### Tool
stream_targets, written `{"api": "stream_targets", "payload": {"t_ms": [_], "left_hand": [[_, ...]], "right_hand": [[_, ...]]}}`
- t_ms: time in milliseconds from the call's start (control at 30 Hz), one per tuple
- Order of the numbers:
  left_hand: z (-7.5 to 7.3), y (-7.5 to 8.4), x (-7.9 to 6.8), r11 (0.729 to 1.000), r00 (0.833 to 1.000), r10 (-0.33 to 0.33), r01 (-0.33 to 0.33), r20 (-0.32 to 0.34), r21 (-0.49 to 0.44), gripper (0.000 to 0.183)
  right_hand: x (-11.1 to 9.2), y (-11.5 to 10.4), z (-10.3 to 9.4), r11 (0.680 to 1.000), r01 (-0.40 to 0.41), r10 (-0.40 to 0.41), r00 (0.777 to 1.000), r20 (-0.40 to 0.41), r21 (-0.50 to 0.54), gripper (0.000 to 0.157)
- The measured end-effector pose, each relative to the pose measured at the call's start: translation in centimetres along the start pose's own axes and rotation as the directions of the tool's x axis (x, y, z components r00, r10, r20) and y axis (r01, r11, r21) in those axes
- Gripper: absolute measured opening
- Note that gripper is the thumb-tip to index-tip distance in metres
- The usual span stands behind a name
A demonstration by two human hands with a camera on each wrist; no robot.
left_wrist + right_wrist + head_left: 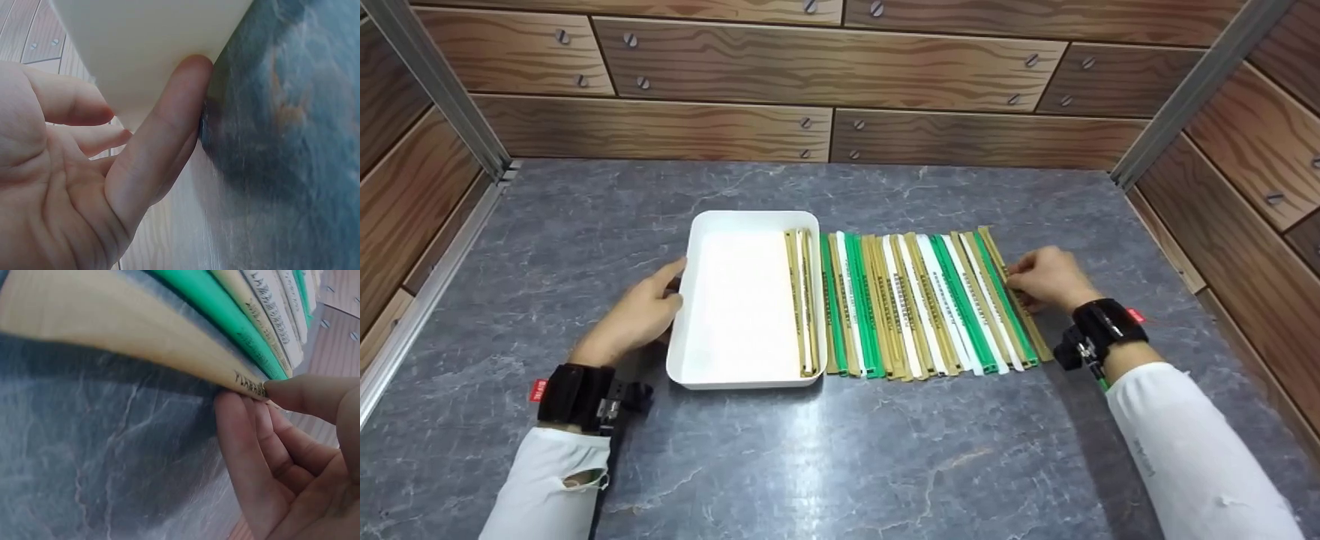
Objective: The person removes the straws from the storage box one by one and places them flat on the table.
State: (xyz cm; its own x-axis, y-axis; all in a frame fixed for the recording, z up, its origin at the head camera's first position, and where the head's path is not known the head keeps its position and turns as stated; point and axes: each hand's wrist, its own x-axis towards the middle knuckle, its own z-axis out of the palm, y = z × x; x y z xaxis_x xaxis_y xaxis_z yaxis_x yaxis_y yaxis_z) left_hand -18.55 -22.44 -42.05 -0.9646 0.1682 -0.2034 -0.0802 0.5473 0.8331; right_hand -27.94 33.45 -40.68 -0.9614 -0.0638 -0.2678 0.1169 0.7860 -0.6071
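Note:
A row of thin wrapped straws [915, 307] in tan, white and green lies side by side on the table. My right hand [1051, 277] is at the right end of that row. Thumb and fingers pinch a tan straw [129, 329] with dark print, seen closely in the right wrist view. Left of the row stands a white rectangular tray [735, 300], with a few tan and white straws [802, 300] along its right inner side. My left hand [637, 316] rests against the tray's left outer wall, its fingers [185, 95] relaxed and fairly straight.
The grey marbled table [840, 465] carries the tray and the row. Wood-patterned panels [840, 67] stand behind and at both sides, with metal posts [1192, 90] in the corners. Each wrist wears a black camera strap [1110, 321].

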Motion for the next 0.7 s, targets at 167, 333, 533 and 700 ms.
{"api": "stream_targets", "payload": {"t_ms": [167, 333, 533, 700], "left_hand": [[-0.07, -0.01, 0.07, 0.999, 1.000, -0.003, 0.002, 0.013, 0.049, 0.065], [-0.08, 0.05, 0.03, 0.999, 1.000, -0.007, 0.006, 0.015, 0.033, 0.066], [-0.08, -0.06, -0.05, 1.000, 1.000, -0.008, 0.008, 0.015, 0.014, 0.066], [-0.03, -0.21, -0.02, 1.000, 1.000, -0.012, 0.012, 0.015, 0.012, 0.066]], "right_hand": [[-0.24, 0.11, -0.07, 1.000, 0.007, -0.007, 1.000, -0.022, -0.015, 0.035], [-0.44, 0.14, -0.04, 1.000, -0.016, 0.016, 1.000, -0.005, 0.026, 0.034], [-0.57, -0.24, 0.29, 0.998, -0.032, 0.031, 0.999, 0.023, 0.061, 0.036], [-0.62, -0.24, 0.45, 0.998, -0.022, 0.020, 0.999, 0.025, 0.057, 0.035]]}}
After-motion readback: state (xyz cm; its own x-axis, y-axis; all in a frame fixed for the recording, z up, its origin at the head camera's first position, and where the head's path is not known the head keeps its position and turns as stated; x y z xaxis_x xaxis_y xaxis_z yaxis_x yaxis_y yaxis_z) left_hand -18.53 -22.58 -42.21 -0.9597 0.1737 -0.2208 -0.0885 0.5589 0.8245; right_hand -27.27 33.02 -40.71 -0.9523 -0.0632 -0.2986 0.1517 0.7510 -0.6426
